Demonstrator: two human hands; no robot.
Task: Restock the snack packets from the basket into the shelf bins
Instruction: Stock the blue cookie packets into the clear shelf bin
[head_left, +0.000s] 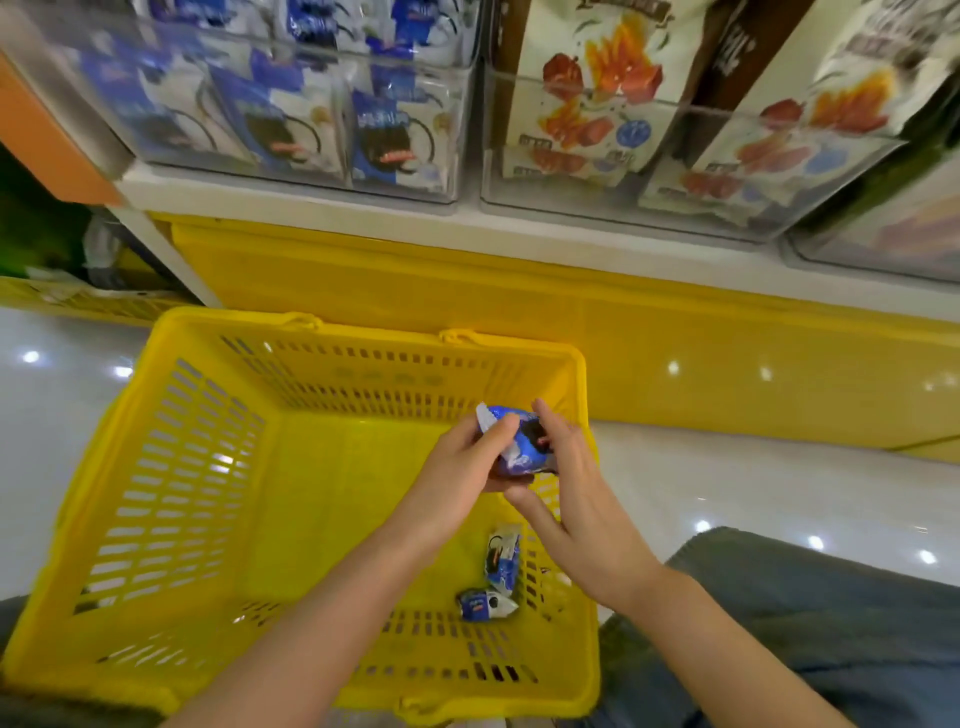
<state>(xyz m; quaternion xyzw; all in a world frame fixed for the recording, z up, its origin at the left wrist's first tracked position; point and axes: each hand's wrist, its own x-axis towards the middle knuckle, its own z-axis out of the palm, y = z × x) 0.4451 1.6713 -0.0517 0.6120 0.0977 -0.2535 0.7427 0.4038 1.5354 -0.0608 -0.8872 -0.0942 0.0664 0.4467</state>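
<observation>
Our left hand (457, 462) grips a blue-and-white foil snack packet (511, 415) above the yellow plastic basket (171, 467); our right hand (576, 488) touches it, fingers straight. Probably light, slippery: we'd pinch its sealed edge.

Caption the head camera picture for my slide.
Left hand grips a blue snack packet, right hand touching it, over a yellow basket holding two more packets, below clear shelf bins.

No text readable — all print too blurred. Blue-white packets (384, 140) at left on shelf (291, 205): white lettering, illegible. Cream packs (587, 104) to their right: dark banner + small labels, illegible. Same w/ held packet (522, 441) and two loose packets (503, 564) in basket (171, 467) — no brand or nos. discernible.
</observation>
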